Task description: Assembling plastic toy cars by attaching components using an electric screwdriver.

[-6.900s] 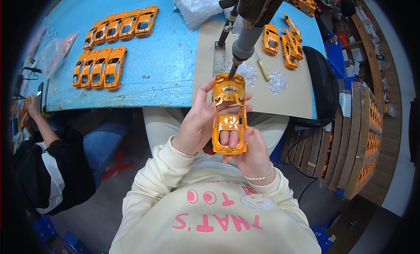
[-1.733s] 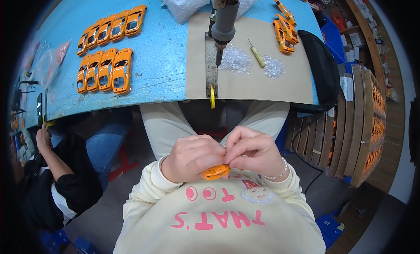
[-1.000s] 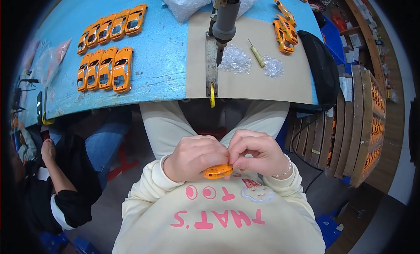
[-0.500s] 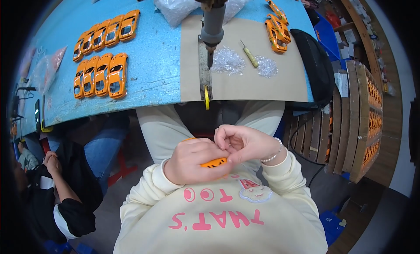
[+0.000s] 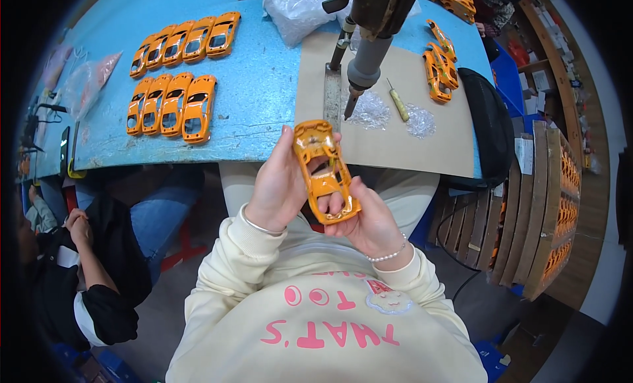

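An orange toy car body shell is held between my two hands over my lap, its hollow inside facing up. My left hand closes on the shell's left side. At the lower right edge my right hand grips it, and fingertips show through an opening in the shell. Just beyond the shell, the grey metal tip of a bench-mounted tool points down above a metal bar. Small clear plastic parts lie in two piles, with a yellowish-handled pick between them.
Orange car shells stand in two rows on the blue table; more shells lie at the right. A black bag sits at the right edge beside stacked trays. A seated person is at the left.
My hands have moved up and forward and the shell has come into plain view, hollow side up. My right hand has gone from pinched fingers to gripping the shell. The view has shifted slightly.
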Available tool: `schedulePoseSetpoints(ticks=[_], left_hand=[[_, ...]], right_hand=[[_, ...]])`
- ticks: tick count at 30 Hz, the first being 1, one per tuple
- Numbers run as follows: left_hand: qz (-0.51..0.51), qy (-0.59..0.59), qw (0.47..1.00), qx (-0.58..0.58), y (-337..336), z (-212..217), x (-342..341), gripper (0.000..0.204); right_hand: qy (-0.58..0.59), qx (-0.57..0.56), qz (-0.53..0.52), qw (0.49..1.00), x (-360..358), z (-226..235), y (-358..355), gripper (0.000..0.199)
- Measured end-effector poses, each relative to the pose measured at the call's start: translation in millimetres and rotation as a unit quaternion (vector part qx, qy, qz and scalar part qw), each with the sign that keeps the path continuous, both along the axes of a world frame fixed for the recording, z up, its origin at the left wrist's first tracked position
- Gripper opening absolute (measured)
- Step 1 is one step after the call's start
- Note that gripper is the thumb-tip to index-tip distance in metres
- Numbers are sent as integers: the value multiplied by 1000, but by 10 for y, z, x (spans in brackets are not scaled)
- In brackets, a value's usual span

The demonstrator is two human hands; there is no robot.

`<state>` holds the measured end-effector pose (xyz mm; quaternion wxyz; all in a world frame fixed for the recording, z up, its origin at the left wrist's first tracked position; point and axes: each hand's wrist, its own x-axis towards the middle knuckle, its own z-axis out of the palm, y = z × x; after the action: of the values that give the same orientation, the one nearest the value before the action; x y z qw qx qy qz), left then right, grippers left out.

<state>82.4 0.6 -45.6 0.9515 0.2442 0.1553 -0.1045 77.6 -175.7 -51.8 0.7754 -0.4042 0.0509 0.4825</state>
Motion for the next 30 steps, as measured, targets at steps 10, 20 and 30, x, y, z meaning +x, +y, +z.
schedulePoseSetpoints(ticks=[10,20,30], left_hand=[[18,-81,990,117,-50,18,79,59],[10,-101,987,124,-50,56,102,58],[0,-92,989,119,-34,50,72,56]], right_hand=[[70,157,-121,978,-59,452,62,65],[50,167,-126,977,-86,472,55,65],[57,157,-122,978,-104,495,56,61]])
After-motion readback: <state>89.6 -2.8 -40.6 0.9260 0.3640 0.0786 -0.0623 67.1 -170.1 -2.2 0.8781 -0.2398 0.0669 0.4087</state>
